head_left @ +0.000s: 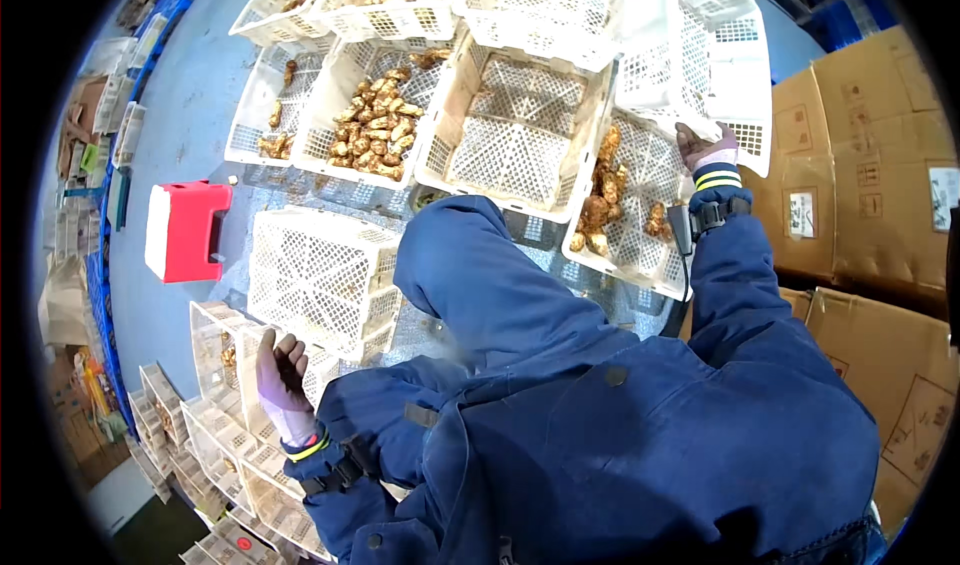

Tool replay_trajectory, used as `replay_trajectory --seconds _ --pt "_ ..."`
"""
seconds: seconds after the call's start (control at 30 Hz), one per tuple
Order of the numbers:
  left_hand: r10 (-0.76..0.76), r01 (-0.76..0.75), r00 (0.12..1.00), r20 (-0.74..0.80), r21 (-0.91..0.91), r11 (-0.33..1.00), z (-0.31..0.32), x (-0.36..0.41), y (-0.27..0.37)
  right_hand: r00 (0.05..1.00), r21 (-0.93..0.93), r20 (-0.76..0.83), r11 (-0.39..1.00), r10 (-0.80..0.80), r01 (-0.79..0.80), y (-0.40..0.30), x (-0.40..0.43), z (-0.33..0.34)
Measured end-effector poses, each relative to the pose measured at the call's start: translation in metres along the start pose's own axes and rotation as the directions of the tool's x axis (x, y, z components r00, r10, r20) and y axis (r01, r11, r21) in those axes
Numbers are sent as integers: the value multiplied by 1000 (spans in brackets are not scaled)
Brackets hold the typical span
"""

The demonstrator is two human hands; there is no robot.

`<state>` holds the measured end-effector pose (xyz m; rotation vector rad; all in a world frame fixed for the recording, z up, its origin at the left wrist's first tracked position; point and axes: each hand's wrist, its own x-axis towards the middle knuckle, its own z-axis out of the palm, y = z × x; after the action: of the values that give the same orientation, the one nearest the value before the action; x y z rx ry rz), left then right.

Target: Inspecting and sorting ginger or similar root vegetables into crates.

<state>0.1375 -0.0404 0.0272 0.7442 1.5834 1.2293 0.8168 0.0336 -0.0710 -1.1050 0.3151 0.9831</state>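
My right hand (705, 147), in a thin dirty glove, grips the lower edge of a tilted white plastic mesh crate (731, 62) at the upper right. Below that edge lies a white crate (628, 268) holding loose brown mushrooms (600, 197) that look like matsutake. My left hand (283, 376), gloved too, is raised with nothing in it, its fingers loosely bent and apart. Close by it rests an upturned white mesh crate (319, 265) on top of others. In front of my knee sits a dirt-stained crate (517, 133) with no mushrooms inside.
A crate (315, 156) with a mushroom heap (375, 126) adjoins the stained one. On the blue floor (176, 114) stands a red and white plastic stool (187, 231). Cardboard boxes (877, 160) are stacked along my right. More crates (247, 445) line the lower left.
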Motion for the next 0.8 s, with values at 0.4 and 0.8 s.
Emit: replay_trajectory --seconds 0.4,0.8 --pt "71 -74 996 -53 -61 995 -61 -35 -4 998 203 29 978 -48 41 22 -48 28" --pt "-11 -9 997 -70 -280 960 -111 -34 -18 987 44 -82 989 -139 143 41 -80 44"
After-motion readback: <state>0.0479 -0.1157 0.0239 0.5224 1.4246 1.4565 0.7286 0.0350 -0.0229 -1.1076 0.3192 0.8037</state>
